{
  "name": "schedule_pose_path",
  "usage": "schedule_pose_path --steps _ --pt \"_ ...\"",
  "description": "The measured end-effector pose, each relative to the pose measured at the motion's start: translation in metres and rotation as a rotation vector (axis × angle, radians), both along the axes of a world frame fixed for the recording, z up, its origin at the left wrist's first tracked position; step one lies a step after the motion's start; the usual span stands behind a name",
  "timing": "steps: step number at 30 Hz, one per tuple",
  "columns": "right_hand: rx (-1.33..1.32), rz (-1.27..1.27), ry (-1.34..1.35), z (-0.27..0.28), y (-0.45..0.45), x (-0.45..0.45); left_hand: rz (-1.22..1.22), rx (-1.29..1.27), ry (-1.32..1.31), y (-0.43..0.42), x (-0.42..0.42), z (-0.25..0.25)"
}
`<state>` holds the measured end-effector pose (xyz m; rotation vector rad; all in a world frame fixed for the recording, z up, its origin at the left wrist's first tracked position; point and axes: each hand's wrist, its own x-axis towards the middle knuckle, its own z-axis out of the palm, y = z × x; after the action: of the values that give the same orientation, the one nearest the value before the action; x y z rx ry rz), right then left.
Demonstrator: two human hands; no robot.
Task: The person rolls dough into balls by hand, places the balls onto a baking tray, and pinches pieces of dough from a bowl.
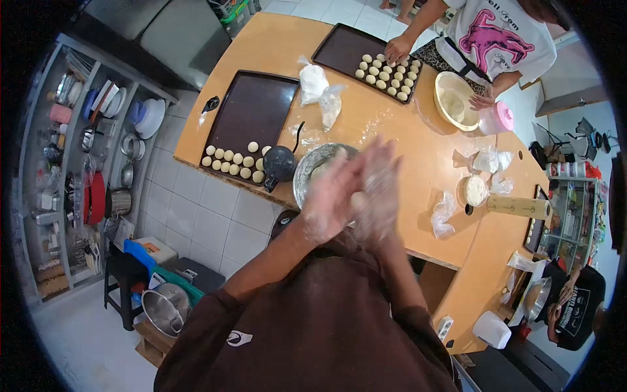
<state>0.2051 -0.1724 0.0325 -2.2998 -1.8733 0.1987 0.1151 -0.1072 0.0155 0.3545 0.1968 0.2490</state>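
My left hand [336,196] and my right hand [379,189] are raised close together over the table's near edge, dusted with flour. The right one is smeared by motion. Between the palms shows a small pale dough ball [358,201], partly hidden. A metal bowl [302,179] with floury contents lies behind and left of them. To its left a dark round object [279,163] with a thin curved stem overlaps the corner of a dark tray [251,108]. Rows of dough balls [238,158] line that tray's near end.
Across the wooden table [405,170], a co-worker touches dough balls on a second tray [346,42], beside a cream bowl [441,98]. Flour bags [313,83], a film roll [519,207] and a white tub [473,191] stand around. Another person works at the far right.
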Motion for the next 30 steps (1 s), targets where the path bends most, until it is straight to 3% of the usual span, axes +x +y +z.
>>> schedule_pose_path --steps 2,3,4,5,7,9,11,14,15,17,18,20,21,24,26,27,30 --pt "-0.266 0.143 -0.069 0.029 -0.008 -0.031 0.205 0.283 -0.290 0.000 0.014 -0.030" --pt "0.103 0.210 -0.005 0.009 -0.025 -0.036 0.096 0.253 -0.088 -0.008 0.022 -0.035" --pt "0.476 0.275 0.057 -0.013 -0.035 -0.035 0.037 0.589 -0.019 -0.018 0.018 -0.053" --pt "0.414 0.206 -0.005 -0.029 -0.033 -0.019 -0.022 0.923 0.057 -0.032 0.010 -0.079" --pt "0.338 0.079 -0.074 -0.049 -0.024 0.007 -0.100 0.772 0.206 -0.037 0.002 -0.075" --pt "0.314 -0.054 -0.085 -0.055 -0.016 0.022 -0.112 -0.199 0.315 -0.028 0.000 -0.007" --pt "0.611 0.038 0.158 -0.066 -0.023 0.004 0.113 -0.187 0.225 -0.007 0.014 0.020" --pt "0.531 0.202 0.423 -0.031 -0.032 -0.041 0.648 -0.055 -0.214 -0.041 0.035 0.012" --pt "0.548 0.251 0.178 -0.021 -0.027 -0.031 0.856 0.018 -0.419 -0.067 0.048 0.002" --pt "0.682 0.006 0.400 -0.020 -0.011 -0.014 0.656 0.077 -0.276 -0.065 0.039 0.000" --pt "0.705 -0.035 0.401 -0.024 -0.008 -0.008 0.244 0.054 0.065 -0.042 0.015 0.006" --pt "0.708 -0.028 0.293 -0.039 -0.009 0.005 -0.011 0.167 0.159 -0.026 0.003 -0.002" --pt "0.682 0.028 0.180 -0.042 -0.010 0.009 0.164 0.299 -0.088 -0.025 0.005 -0.013" --pt "0.551 0.178 0.531 -0.033 -0.028 -0.043 0.073 0.240 -0.140 -0.006 0.014 -0.029" --pt "0.528 0.128 0.295 -0.026 -0.023 -0.029 -0.051 0.120 -0.210 -0.023 0.018 -0.057" --pt "0.515 0.103 0.179 -0.024 -0.019 -0.019 -0.082 0.141 -0.111 -0.027 0.013 -0.050" --pt "0.690 -0.120 0.393 -0.033 -0.006 0.021 -0.086 0.130 0.090 -0.025 -0.002 -0.019"
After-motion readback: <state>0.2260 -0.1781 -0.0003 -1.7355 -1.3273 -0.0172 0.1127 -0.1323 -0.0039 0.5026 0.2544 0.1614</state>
